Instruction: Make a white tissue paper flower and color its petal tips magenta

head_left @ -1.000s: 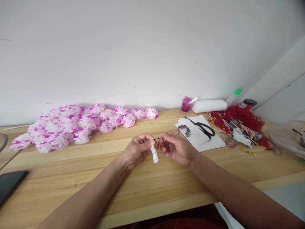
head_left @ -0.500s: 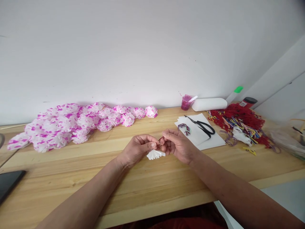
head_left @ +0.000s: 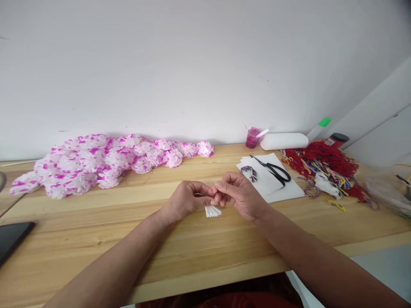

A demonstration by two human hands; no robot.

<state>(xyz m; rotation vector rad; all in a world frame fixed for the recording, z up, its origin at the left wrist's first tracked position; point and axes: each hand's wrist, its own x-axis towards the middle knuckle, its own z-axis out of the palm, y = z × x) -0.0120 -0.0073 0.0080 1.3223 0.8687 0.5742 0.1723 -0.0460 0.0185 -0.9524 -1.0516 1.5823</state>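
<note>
Over the wooden table, my left hand (head_left: 189, 199) pinches a small piece of pleated white paper (head_left: 213, 211), whose fanned end hangs below the fingertips. My right hand (head_left: 239, 192) meets it at the fingertips, thumb and fingers pressed together on a thin thread that is now mostly hidden. Just beyond the right hand, a pair of black-handled scissors (head_left: 278, 173) rests on a stack of white paper sheets (head_left: 285, 193), beside a little bunch of coloured thread (head_left: 249, 172).
Pink-and-white paper flowers (head_left: 90, 160) are heaped along the wall. A cup of purple-pink liquid (head_left: 253, 139), a white roll (head_left: 284, 140), a green-capped tube (head_left: 321, 126) and a pile of red yarn (head_left: 334, 156) stand at the back right. A black flat device (head_left: 14, 239) lies at left.
The fingertips have drawn closer together, and the dark reddish thread seen between them is now hidden. The paper's fan looks narrower and has shifted slightly right.
</note>
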